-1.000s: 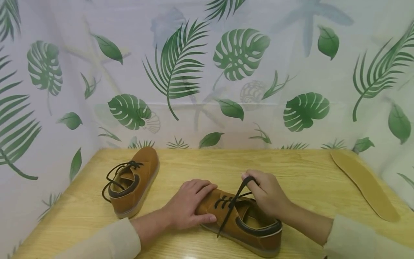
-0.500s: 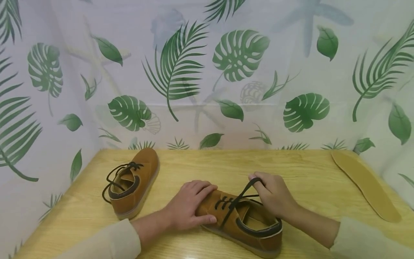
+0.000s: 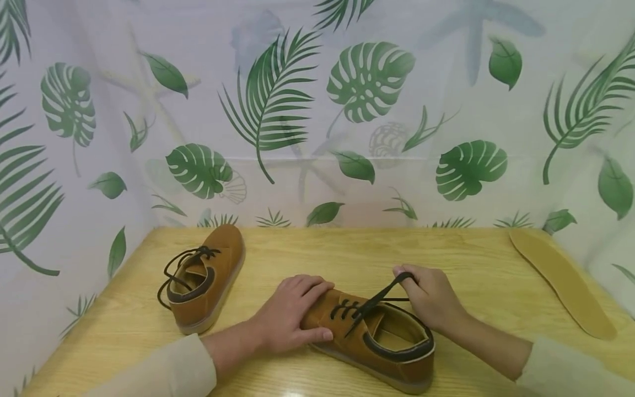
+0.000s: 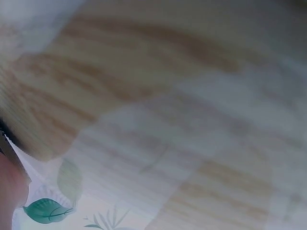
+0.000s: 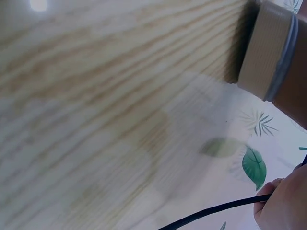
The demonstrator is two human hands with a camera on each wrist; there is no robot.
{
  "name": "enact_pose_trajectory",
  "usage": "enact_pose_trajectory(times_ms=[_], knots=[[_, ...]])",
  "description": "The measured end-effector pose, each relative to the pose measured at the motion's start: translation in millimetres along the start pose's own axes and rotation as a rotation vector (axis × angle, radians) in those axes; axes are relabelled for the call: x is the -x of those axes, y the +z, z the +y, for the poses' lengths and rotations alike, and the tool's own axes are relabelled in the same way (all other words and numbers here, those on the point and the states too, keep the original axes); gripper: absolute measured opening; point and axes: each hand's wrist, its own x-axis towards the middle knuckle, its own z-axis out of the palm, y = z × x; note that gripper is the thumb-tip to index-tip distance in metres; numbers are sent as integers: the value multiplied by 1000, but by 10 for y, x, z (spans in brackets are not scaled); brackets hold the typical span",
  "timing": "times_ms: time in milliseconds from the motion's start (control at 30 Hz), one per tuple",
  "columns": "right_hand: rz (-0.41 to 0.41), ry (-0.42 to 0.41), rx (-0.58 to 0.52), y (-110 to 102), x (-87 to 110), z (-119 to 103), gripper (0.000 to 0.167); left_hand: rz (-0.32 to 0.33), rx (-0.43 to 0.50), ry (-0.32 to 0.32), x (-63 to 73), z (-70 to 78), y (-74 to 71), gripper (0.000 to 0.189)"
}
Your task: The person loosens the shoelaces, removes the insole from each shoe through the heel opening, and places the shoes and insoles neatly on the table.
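Observation:
A brown lace-up shoe (image 3: 407, 375) lies at the table's front with its toe pointing left. Over the toe, my left hand (image 3: 285, 317) holds it, thumb on the near side and fingers across the far side. The right hand (image 3: 439, 300) pinches the black shoelace (image 3: 382, 293) and keeps it stretched above the shoe's opening. In the right wrist view, the lace (image 5: 211, 211) runs to the fingers, with the shoe's heel (image 5: 268, 52) at upper right. The left wrist view shows mostly tabletop, with part of the hand (image 4: 10, 189) at its left edge.
A second brown shoe (image 3: 230, 262) with tied black laces stands at the back left. A tan insole (image 3: 565, 286) lies along the right side of the wooden table (image 3: 307, 253). Leaf-patterned cloth (image 3: 297, 110) encloses the back and sides.
My right hand has moved rightward with the lace, and the loose end across the shoe's side has been drawn up shorter. The left hand has stayed on the toe.

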Motion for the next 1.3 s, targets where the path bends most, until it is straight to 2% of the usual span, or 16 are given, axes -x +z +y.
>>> enact_pose_trajectory(times_ms=[333, 533, 933, 1167, 1300], knots=[[-19, 46, -7, -38, 28, 68, 46, -8, 2, -15, -9, 5, 1, 81], [-49, 135, 9, -120, 45, 152, 38, -7, 1, -9, -10, 4, -4, 82], [-94, 232, 29, -180, 37, 265, 42, -11, 0, -16, -7, 3, 1, 81], [-95, 261, 113, -260, 39, 381, 41, -10, 1, -19, -4, 7, -6, 80], [-111, 278, 122, -304, 43, 462, 43, -11, -6, -19, -8, 5, -9, 81]])
